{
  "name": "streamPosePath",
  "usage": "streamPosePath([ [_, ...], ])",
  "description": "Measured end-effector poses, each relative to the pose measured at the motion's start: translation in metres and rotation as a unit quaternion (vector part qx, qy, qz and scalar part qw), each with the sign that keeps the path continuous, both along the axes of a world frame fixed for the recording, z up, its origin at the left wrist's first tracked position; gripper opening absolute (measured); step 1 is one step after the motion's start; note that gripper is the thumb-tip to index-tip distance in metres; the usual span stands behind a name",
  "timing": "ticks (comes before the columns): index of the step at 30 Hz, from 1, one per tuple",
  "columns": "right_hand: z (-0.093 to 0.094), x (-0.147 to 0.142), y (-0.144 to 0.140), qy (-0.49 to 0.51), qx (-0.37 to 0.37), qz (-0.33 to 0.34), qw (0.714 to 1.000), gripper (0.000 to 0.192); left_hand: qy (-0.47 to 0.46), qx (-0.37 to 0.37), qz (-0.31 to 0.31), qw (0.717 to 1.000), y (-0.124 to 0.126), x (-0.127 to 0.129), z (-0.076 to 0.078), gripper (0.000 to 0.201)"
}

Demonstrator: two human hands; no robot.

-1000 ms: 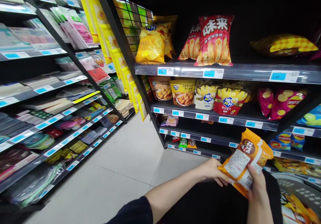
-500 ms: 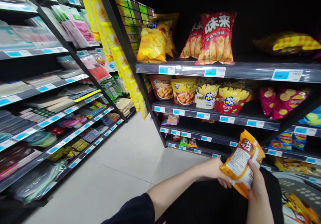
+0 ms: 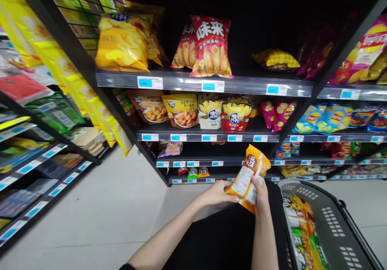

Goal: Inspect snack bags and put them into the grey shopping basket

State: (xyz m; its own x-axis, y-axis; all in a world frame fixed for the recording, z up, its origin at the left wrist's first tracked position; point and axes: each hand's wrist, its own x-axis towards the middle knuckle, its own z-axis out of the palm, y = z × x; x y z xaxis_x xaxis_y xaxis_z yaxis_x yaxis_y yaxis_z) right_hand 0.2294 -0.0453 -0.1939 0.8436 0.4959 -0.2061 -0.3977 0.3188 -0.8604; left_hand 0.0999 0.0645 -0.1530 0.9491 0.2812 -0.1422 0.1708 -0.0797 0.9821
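Observation:
Both my hands hold one orange snack bag [image 3: 249, 173] in front of the shelves, its white label side towards me. My left hand [image 3: 218, 193] grips the bag's lower left edge. My right hand [image 3: 260, 194] grips its lower right side, thumb on the label. Just right of my hands stands a grey shopping basket [image 3: 331, 217] with several snack packets [image 3: 298, 229] inside.
A black shelf unit [image 3: 211, 85] in front carries yellow chip bags [image 3: 122, 44], red bags [image 3: 210, 46] and smaller packets [image 3: 208, 114] with blue price tags. Another rack [image 3: 39, 157] with flat packets runs along the left. Pale tiled floor [image 3: 99, 213] lies between them.
My view has swung to the right, bringing the basket and more shelves into sight. The bag stays in both hands, now nearer the picture's middle.

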Motion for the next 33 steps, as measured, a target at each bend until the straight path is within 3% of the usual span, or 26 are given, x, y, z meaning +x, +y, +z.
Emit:
streamPosePath([
  [3, 0.004, -0.004, 0.000, -0.046, 0.001, 0.016, 0.999, 0.061, -0.019, -0.136, -0.063, 0.989, 0.004, 0.004, -0.001, 0.059],
  [5, 0.005, -0.005, 0.000, -0.069, 0.008, 0.047, 0.996, 0.061, -0.028, -0.181, -0.020, 0.983, 0.003, 0.008, -0.005, 0.063],
  [8, 0.003, -0.007, 0.000, -0.114, 0.020, 0.112, 0.987, 0.057, -0.042, -0.160, 0.062, 0.984, -0.004, 0.014, -0.014, 0.064],
  [13, 0.004, -0.010, 0.002, -0.159, 0.018, 0.172, 0.972, 0.050, -0.081, -0.121, 0.114, 0.983, -0.011, 0.021, -0.025, 0.066],
  [21, 0.005, -0.010, 0.003, -0.162, -0.016, 0.150, 0.975, 0.056, -0.051, -0.127, 0.157, 0.978, -0.014, 0.022, -0.026, 0.055],
  [28, 0.001, -0.009, 0.006, -0.150, -0.037, 0.135, 0.979, 0.053, -0.065, -0.124, 0.154, 0.978, -0.015, 0.021, -0.028, 0.053],
  [30, 0.001, -0.009, 0.007, -0.126, -0.032, 0.123, 0.984, 0.049, -0.088, -0.159, 0.159, 0.970, -0.017, 0.021, -0.026, 0.054],
  [33, 0.001, -0.008, 0.007, -0.102, -0.031, 0.102, 0.989, 0.050, -0.121, -0.289, 0.150, 0.938, -0.020, 0.020, -0.020, 0.057],
])
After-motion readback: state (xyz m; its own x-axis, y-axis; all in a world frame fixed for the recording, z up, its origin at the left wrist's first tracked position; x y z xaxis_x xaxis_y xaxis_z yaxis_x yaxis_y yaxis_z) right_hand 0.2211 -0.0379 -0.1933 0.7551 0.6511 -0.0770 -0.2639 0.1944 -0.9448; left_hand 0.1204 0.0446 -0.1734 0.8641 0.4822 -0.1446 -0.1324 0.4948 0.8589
